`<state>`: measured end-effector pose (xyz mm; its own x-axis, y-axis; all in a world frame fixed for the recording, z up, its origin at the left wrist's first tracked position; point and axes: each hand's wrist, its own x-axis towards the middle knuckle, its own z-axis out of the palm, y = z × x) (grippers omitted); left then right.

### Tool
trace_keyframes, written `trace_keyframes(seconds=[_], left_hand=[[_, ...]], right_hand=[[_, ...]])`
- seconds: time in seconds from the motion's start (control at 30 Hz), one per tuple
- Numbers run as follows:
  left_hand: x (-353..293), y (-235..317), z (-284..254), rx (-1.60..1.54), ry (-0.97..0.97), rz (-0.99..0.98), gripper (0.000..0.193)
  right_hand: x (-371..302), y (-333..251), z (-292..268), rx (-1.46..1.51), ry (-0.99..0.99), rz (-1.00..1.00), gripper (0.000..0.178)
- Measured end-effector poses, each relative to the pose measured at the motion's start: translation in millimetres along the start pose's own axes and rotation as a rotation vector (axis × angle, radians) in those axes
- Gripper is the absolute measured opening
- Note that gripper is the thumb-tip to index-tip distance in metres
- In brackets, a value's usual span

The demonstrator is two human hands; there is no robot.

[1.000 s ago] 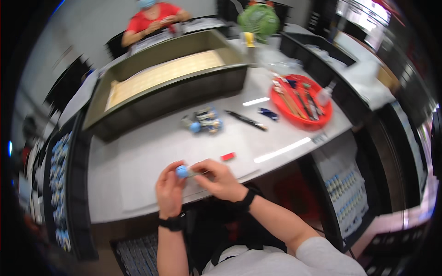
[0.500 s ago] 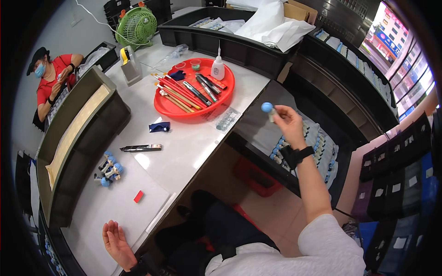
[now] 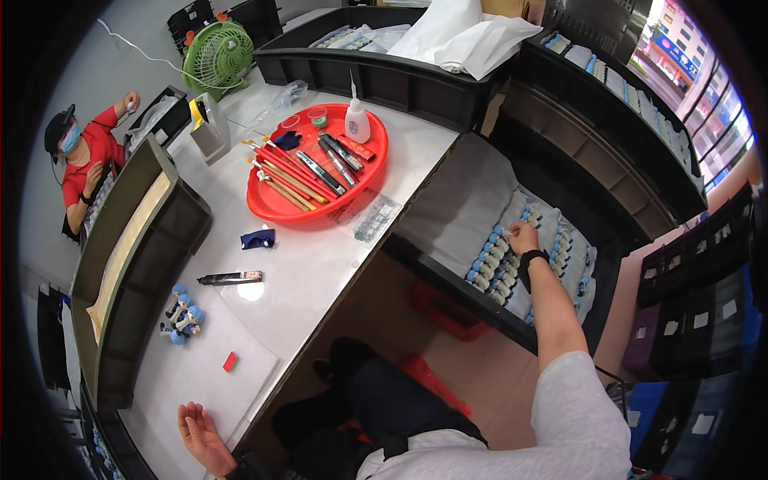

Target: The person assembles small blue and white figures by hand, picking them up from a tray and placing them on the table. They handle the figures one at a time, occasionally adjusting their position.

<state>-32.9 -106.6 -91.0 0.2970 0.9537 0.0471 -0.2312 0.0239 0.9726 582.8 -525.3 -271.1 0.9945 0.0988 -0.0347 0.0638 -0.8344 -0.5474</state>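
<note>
Right hand and tray, seen from above: the right hand [image 3: 524, 238] reaches down into a black tray [image 3: 456, 290] at the right of the table, its fingertips drawn narrowly together at the far end of a row of blue-haired figurines [image 3: 488, 264]. The row runs from the fingertips back toward the wearer, its nearest pieces touching or just beside them; whether one is gripped cannot be told, since the fingers cover the spot. Further figurines lie beyond the hand and to its right, on a pale lining sheet [image 3: 456, 180]. The left hand [image 3: 205, 442] hovers at the near edge of the white table [image 3: 308, 276], fingers extended and slightly curled, palm exposed. Nearest to it is a small red block [image 3: 230, 362]; farther off stands or lies a cluster of similar blue-haired figures [image 3: 184, 316], well apart from either hand. Beyond are a black pen [image 3: 230, 278], a dark blue cloth [image 3: 258, 238] and a red basin [image 3: 364, 174] of brushes [image 3: 292, 180].
</note>
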Motion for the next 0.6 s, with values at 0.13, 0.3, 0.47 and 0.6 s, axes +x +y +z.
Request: trace_keyframes(seconds=[0.13, 0.3, 0.47, 0.6], left_hand=[[-3, 2, 6, -0.005, -0.02, 0.011, 0.034], [-11, 4, 22, -0.012, 0.085, -0.009, 0.029], [-12, 11, 34, -0.122, 0.063, -0.023, 0.021], [-15, 13, 37, -0.104, 0.016, 0.002, 0.02]], right_hand=[[4, 10, 15, -0.014, 0.067, -0.053, 0.023], [20, 20, 19, -0.153, -0.043, -0.121, 0.022], [-4, -63, -2, 0.323, 0.121, -0.408, 0.024], [-123, -230, -37, 0.882, -0.341, -0.455, 0.015]])
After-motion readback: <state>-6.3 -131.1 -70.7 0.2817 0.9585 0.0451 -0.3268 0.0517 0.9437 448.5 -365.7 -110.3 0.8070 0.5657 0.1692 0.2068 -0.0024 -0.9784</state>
